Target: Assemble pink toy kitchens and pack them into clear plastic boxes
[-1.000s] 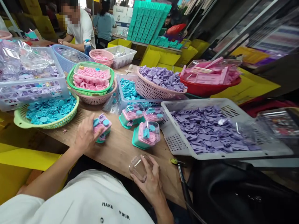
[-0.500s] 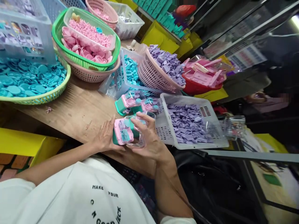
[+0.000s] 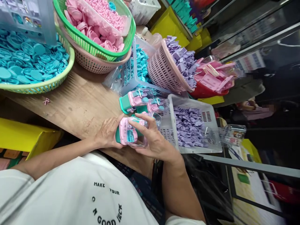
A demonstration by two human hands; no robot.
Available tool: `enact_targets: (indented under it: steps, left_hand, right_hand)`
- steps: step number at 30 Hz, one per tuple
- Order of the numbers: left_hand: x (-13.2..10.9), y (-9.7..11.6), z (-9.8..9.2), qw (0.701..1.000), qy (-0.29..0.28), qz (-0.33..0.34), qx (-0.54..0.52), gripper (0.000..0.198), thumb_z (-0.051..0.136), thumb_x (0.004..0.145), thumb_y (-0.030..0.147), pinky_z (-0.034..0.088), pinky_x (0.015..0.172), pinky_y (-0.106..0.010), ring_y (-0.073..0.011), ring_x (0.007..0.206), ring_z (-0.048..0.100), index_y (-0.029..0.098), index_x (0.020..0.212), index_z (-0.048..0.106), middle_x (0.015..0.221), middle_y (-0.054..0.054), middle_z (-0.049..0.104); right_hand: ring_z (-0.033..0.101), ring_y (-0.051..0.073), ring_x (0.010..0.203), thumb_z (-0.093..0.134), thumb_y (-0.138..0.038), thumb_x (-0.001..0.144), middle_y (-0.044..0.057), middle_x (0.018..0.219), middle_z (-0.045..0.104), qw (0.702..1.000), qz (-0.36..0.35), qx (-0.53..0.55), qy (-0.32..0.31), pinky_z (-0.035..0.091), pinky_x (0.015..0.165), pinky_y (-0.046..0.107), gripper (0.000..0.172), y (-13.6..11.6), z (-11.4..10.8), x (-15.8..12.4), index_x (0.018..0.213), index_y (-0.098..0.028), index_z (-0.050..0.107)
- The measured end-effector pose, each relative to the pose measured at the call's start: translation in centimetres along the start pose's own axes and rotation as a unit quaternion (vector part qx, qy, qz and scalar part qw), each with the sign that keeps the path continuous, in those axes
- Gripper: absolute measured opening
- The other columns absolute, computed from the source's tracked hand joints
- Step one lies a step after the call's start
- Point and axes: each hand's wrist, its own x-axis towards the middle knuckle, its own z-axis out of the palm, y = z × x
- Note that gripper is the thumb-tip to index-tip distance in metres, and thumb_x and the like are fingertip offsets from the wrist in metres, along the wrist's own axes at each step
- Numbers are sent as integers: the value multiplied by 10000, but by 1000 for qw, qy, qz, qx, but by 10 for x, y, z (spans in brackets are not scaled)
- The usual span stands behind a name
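Observation:
Just above the table edge, my left hand is wrapped around the teal base end of a small pink-and-teal plastic toy. My right hand grips a clear plastic cover from its far end, fingers on top and thumb below. The cover sits around the toy's pink and blue parts; whether its rim is seated on the base I cannot tell. Behind my hands stand two similar toys, one with a teal base and another, both under clear covers. Another clear cover shows partly behind my right fingers.
A white basket of purple pieces stands to the right, with a tilted pink basket of purple parts behind. Blue discs fill a yellow-green basket at left. A green basket holds pink parts. A small pink piece lies on the wooden table.
My right hand has brought the clear cover further over the toy, towards my left hand. My left hand keeps its hold on the base. The whole view has shifted and tilted slightly.

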Motion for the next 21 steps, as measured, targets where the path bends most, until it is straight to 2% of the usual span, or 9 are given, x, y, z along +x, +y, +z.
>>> enact_targets:
  steps: [5,12,21]
  left_hand:
    - [0,2,-4,1000,-17,-17,-9,1221,771,647,599,343,1125,-510,-412,1342,480,189,1601,129,1494,-193,477]
    - [0,-2,0,1000,-17,-10,-21,1252,778,641,622,347,1112,-502,-416,1335,487,199,1608,105,1508,-196,466]
    - [0,6,-13,999,-32,9,-19,1213,808,681,480,333,1153,-520,-404,1417,425,148,1608,100,1551,-230,411]
  right_hand:
    - [361,351,1453,724,-435,848,108,1543,288,1000,11,3,-17,420,1156,563,846,7,5,-2,1568,-361,285]
    - [381,359,1451,733,-497,829,102,1540,314,1000,15,6,-5,433,1145,567,853,14,10,-6,1560,-375,309]
    - [411,341,1430,748,-495,847,124,1528,328,999,0,3,43,463,1140,538,896,9,12,-10,1580,-348,254]
